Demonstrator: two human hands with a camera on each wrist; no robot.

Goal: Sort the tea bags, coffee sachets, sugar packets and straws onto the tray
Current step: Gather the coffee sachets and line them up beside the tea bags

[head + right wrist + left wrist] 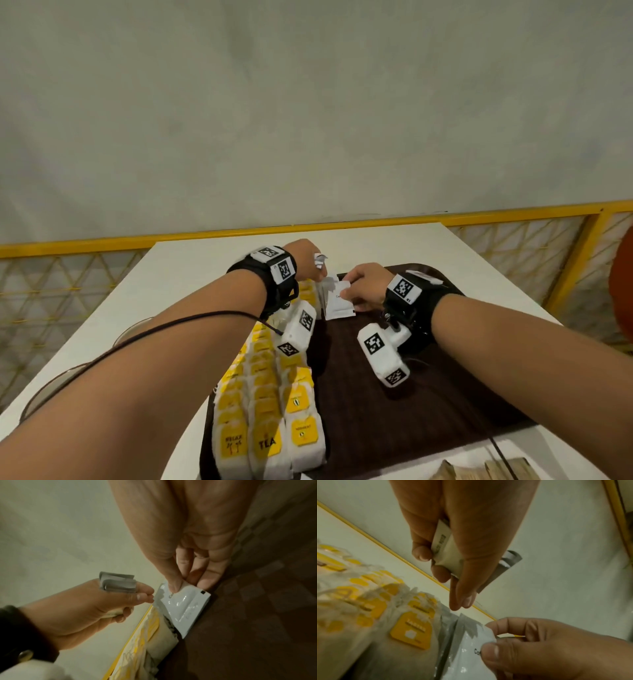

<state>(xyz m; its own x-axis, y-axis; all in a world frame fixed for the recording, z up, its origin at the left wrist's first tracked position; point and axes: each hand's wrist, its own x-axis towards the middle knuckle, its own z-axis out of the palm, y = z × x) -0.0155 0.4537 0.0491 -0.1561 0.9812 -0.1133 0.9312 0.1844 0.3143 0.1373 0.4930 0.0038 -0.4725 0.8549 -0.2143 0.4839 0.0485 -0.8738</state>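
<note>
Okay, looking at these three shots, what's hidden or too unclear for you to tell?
- Sachet print: the right hand covers all but a few letters, every view.
- How many sachets the left hand grips: its fingers cover the bundle; only folded ends show, right wrist.
- Tea bags: labels blurred, left wrist.
- Brown items by the tray: cut off, head view's bottom edge.

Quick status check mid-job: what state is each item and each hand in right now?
Left hand: grips a bunch of white sachets.
Right hand: pinches one white sachet, setting it beside the tea bags.
Tea bags: in rows along the tray's left side.
Tray: on the table, right part bare.
</note>
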